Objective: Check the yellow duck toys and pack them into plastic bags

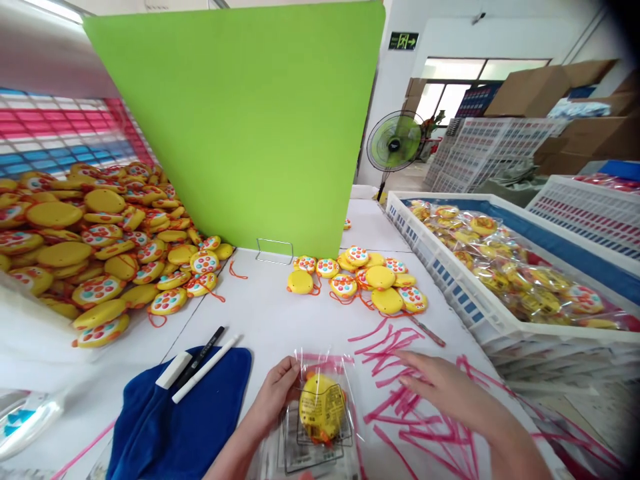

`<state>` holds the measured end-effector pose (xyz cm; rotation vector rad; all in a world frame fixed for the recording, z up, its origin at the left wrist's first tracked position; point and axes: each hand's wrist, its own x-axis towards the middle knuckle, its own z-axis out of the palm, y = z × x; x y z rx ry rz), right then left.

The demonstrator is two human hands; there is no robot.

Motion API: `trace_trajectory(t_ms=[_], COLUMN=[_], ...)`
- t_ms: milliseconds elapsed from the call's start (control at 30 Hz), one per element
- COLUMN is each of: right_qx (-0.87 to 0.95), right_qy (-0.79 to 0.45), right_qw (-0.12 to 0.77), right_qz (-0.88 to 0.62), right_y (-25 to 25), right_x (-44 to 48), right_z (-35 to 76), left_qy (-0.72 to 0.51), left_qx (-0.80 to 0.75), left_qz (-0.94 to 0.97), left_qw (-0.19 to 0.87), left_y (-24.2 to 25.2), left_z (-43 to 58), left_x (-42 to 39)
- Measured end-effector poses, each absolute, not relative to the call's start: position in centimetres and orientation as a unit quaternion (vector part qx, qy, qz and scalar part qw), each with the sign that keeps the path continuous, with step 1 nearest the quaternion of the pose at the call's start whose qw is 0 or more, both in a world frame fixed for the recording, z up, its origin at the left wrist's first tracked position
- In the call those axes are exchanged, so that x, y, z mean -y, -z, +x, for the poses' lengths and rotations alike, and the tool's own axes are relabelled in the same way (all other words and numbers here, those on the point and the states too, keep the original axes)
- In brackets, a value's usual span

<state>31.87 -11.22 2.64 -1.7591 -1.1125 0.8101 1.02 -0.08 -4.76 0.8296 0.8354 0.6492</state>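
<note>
A clear plastic bag (353, 437) lies at the front of the white table with a yellow duck-shaped toy (321, 407) inside, its printed side up. My left hand (280, 387) pinches the bag's upper left edge between thumb and fingers. To the right of the bag, my right hand (425, 380) hovers over pink strips (393, 347), fingers apart and holding nothing. Left of the bag, a blue cloth (215, 407) bears a black marker (207, 350), a white pen (205, 370) and a white block (173, 370).
Yellow toys with orange cords form a big heap (100, 247) at left and a small group (380, 277) mid-table. Behind stands a green board (250, 127) with a wire stand (275, 251). At right, a white crate (530, 330) holds bagged toys; a fan (394, 143) stands beyond.
</note>
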Motion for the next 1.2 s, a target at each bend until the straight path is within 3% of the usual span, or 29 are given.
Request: trace_trajectory(t_ms=[167,333,533,800,1200], right_qx=[0.517,0.505,0.481,0.419,0.418], right_qy=[-0.507,-0.411,-0.455,-0.498,-0.530], right_qw=[0.425,0.382,0.391,0.443,0.430], right_qz=[-0.542,-0.655,-0.640,-0.616,-0.599], right_y=[-4.1,-0.2,5.6,5.1,4.6], right_x=[11.1,5.9,3.6,4.5,4.6], right_z=[31.6,27.2,22.6,24.4,23.4], left_qy=[-0.318,-0.321,-0.316,-0.325,-0.365], left_qx=[-0.376,-0.355,-0.333,-0.366,-0.357], left_qz=[0.383,0.398,0.386,0.323,0.357], left_qw=[0.782,0.783,0.800,0.810,0.782], left_y=[5.5,6.3,6.3,5.4,5.0], left_z=[1.0,0.9,0.7,0.3,0.4], left_x=[0.1,0.0,-0.1,-0.6,0.1])
